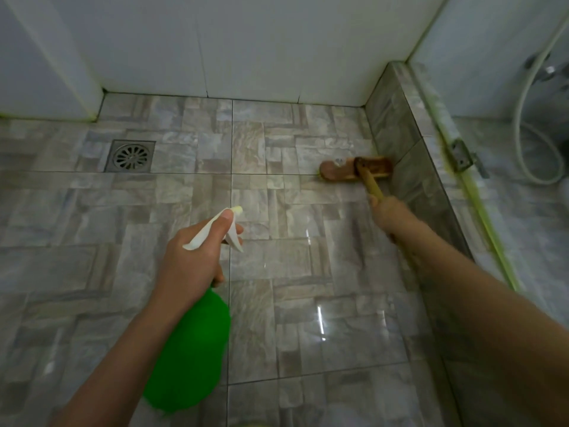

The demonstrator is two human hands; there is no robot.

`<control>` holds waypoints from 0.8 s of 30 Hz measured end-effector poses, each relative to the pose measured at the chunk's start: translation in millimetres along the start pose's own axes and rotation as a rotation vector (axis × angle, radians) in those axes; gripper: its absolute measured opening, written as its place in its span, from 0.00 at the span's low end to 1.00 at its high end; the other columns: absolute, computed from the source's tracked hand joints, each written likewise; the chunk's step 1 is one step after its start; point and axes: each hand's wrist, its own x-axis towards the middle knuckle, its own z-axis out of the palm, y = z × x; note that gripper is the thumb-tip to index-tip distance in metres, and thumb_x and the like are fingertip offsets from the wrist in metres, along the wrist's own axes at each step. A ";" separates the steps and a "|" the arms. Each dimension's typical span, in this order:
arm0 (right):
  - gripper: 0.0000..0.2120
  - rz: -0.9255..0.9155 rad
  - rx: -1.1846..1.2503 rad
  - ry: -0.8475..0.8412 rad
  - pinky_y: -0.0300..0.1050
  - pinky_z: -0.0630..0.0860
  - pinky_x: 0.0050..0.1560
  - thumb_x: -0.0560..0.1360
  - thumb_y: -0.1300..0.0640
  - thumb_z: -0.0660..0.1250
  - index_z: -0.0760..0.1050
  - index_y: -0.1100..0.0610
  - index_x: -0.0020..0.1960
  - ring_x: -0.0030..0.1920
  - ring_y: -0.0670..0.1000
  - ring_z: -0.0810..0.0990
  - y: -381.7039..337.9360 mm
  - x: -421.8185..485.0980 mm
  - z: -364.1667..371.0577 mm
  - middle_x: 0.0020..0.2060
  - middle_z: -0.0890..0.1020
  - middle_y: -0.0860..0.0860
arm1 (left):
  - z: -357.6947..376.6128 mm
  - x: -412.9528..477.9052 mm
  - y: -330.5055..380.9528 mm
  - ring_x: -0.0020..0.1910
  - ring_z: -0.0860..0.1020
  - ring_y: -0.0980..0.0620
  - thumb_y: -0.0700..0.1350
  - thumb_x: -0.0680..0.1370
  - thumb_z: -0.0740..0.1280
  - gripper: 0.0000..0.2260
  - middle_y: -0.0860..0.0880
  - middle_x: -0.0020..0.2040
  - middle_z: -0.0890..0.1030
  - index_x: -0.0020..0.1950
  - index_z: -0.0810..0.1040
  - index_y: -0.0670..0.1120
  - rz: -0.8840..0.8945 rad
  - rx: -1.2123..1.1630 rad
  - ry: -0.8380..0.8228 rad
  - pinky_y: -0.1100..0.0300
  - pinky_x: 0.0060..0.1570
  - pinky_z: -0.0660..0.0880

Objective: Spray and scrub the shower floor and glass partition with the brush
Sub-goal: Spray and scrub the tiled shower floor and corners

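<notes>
I have both hands full. My left hand (191, 257) is wrapped round the neck of the green spray bottle (191, 349), thumb lying along the top of its white trigger head, nozzle aimed ahead at the shower floor (277, 303). My right hand (389, 212) is closed round the wooden handle (372, 183) of the scrubbing brush (354, 169). The brush head sits bristles-down on the tiles just ahead of that hand, with its far end touching the foot of the tiled kerb (409, 167).

As I read it, I am in the floor part of the job, working the edge along the kerb. The tiles between and below my hands shine with streaks of light, but I cannot tell whether that is spray or only the glaze. I see no foam. I also cannot tell which patches have been scrubbed, including the stretch ahead of my left hand toward the drain (131, 156).

The glass partition (523, 229), to the right of my right hand on top of the kerb, looks untouched. A yellow-green film (489, 223) runs along its bottom seal, past the metal bracket (460, 157). So I judge that the rest of the floor, that seam and the whole pane are still to do, which is most of the task.
</notes>
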 end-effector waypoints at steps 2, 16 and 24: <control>0.28 -0.008 -0.010 -0.022 0.51 0.75 0.43 0.83 0.46 0.48 0.72 0.68 0.61 0.48 0.63 0.79 -30.6 34.0 -30.2 0.54 0.78 0.65 | 1.6 2.6 0.1 0.21 0.74 0.51 0.60 0.82 0.61 0.17 0.54 0.47 0.87 0.49 0.86 0.54 0.002 0.010 -0.012 0.62 0.26 0.72; 0.21 -0.019 0.023 -0.028 0.48 0.72 0.32 0.83 0.50 0.49 0.71 0.66 0.60 0.37 0.59 0.76 -87.6 105.3 -68.1 0.48 0.76 0.63 | 11.5 59.9 21.7 0.21 0.73 0.52 0.65 0.79 0.62 0.15 0.46 0.47 0.87 0.45 0.85 0.61 0.027 -0.083 0.000 0.60 0.26 0.71; 0.26 -0.051 0.010 0.079 0.55 0.75 0.52 0.83 0.49 0.46 0.73 0.69 0.60 0.52 0.66 0.79 -53.7 92.0 -5.4 0.54 0.79 0.68 | 4.4 86.1 30.3 0.21 0.73 0.50 0.69 0.75 0.61 0.14 0.35 0.49 0.85 0.41 0.85 0.67 -0.006 -0.102 -0.015 0.55 0.30 0.73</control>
